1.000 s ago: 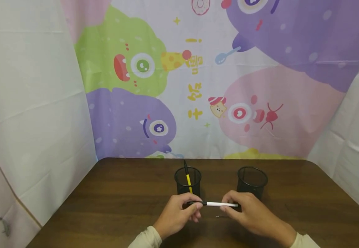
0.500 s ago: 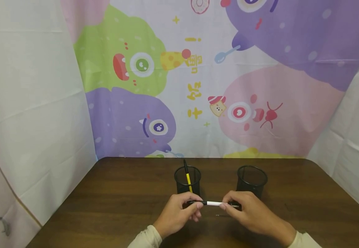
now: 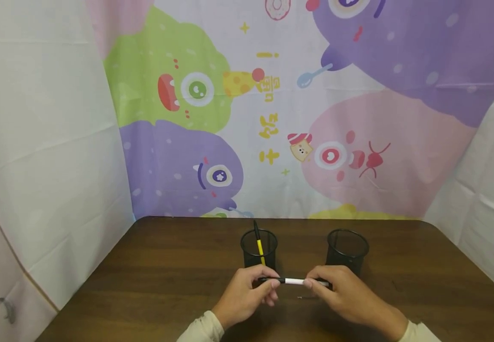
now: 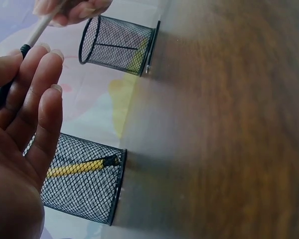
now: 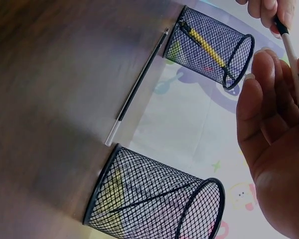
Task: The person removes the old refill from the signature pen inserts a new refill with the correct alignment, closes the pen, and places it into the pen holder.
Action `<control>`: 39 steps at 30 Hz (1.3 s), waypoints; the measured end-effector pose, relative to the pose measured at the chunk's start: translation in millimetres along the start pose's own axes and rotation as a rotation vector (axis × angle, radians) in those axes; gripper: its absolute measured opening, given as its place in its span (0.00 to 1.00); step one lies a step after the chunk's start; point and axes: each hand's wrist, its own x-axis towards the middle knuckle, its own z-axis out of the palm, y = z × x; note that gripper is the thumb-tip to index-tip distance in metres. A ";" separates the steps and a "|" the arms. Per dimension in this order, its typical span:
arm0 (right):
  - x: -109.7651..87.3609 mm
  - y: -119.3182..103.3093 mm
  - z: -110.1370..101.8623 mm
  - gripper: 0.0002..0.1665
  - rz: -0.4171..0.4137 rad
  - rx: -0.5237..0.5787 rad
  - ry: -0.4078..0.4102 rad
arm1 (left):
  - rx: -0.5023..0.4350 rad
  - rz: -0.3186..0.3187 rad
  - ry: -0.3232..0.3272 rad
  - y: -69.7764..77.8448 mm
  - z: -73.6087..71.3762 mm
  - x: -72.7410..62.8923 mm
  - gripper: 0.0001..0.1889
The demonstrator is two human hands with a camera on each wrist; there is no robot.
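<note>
A white pen with black ends [image 3: 294, 281] is held level between both hands above the table. My left hand [image 3: 247, 290] pinches its black end between thumb and fingers. The right hand [image 3: 345, 290] pinches the white barrel towards the other end, partly covering it. On the table below lies a pen refill [image 5: 139, 82], dark with a clear end, beside the mesh cups. A black mesh pen cup [image 3: 251, 259] behind the left hand holds a yellow and black pen [image 3: 259, 247], leaning. Behind the right hand stands a second black mesh cup [image 3: 346, 259].
The brown wooden table [image 3: 165, 270] extends to both sides of the hands. A cartoon-printed cloth [image 3: 272, 190] hangs along its back edge, with white cloth [image 3: 50, 142] at the sides. A thin dark line [image 5: 149, 199] shows on the right cup; whether it is a seam I cannot tell.
The right fingertips have shifted slightly on the pen; less white barrel shows beyond them than a second ago. The left hand, cups and refill look unchanged.
</note>
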 end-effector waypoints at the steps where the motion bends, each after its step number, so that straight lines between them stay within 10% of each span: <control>1: -0.1 0.1 0.3 0.07 -0.003 -0.002 0.002 | -0.002 0.000 0.001 -0.1 0.2 -0.1 0.04; 39: -0.7 3.4 1.7 0.04 -0.063 0.021 -0.005 | -0.004 0.002 -0.009 -1.2 0.8 -0.8 0.04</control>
